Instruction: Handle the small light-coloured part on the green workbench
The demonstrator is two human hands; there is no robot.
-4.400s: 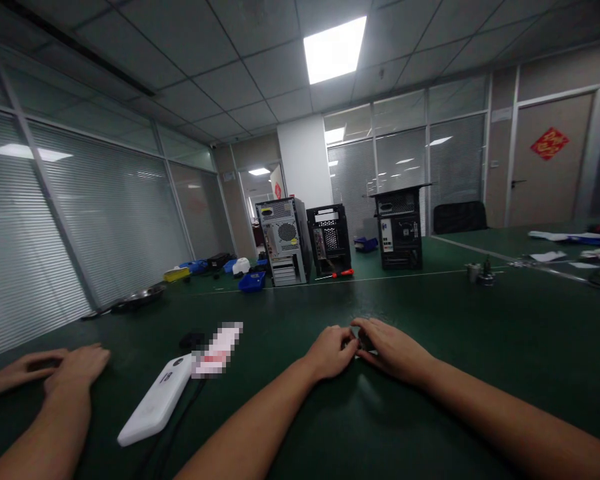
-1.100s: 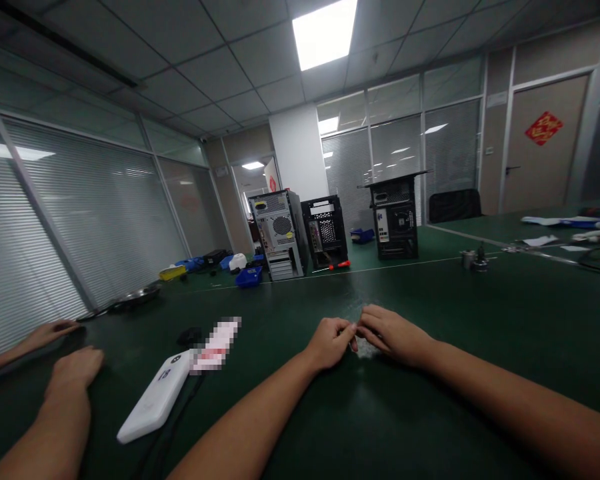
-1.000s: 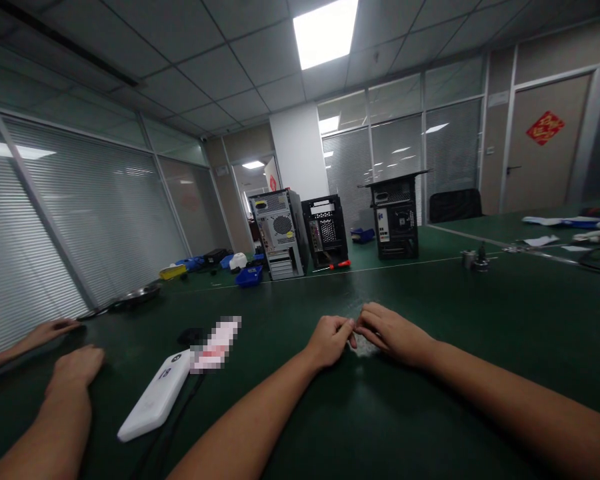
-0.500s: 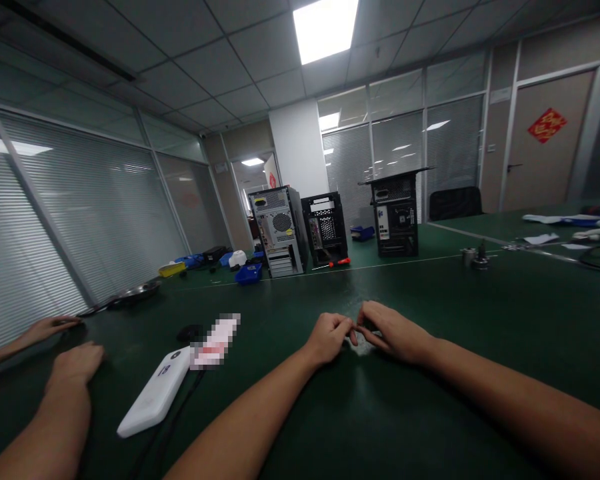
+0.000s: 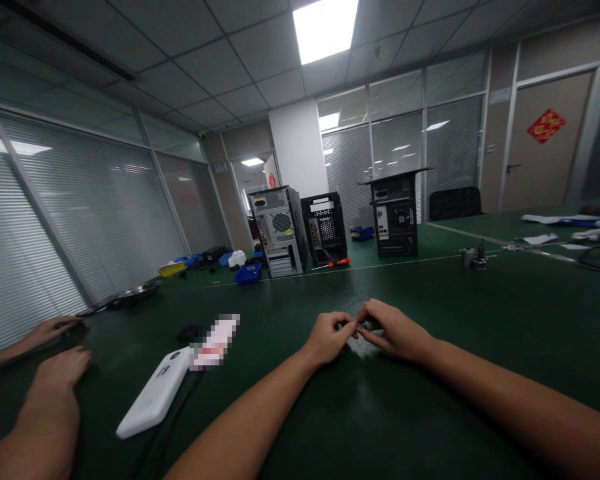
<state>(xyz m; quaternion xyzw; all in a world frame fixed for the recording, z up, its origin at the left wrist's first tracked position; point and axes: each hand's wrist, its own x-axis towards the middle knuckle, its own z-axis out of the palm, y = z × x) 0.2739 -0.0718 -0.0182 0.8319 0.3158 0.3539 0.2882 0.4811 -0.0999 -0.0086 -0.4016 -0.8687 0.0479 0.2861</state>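
Observation:
My left hand (image 5: 327,337) and my right hand (image 5: 397,330) meet fingertip to fingertip just above the green table (image 5: 430,400), at the middle of the view. Between the fingertips sits a small dark, partly shiny part (image 5: 366,325); both hands pinch it, and its shape is too small to make out. Both forearms rest along the table towards me. A pale patch of glare lies on the mat right under the hands.
A white flat device (image 5: 155,393) with a black cable, a blurred card (image 5: 215,341) and a small black item (image 5: 189,332) lie to the left. Another person's hands (image 5: 60,373) rest at far left. Three computer cases (image 5: 280,230), blue bins (image 5: 247,273) and a red screwdriver (image 5: 340,262) stand far back.
My hands have risen a little off the mat, and the small part now shows between the fingertips. The other person's nearer hand has slid slightly towards the left edge.

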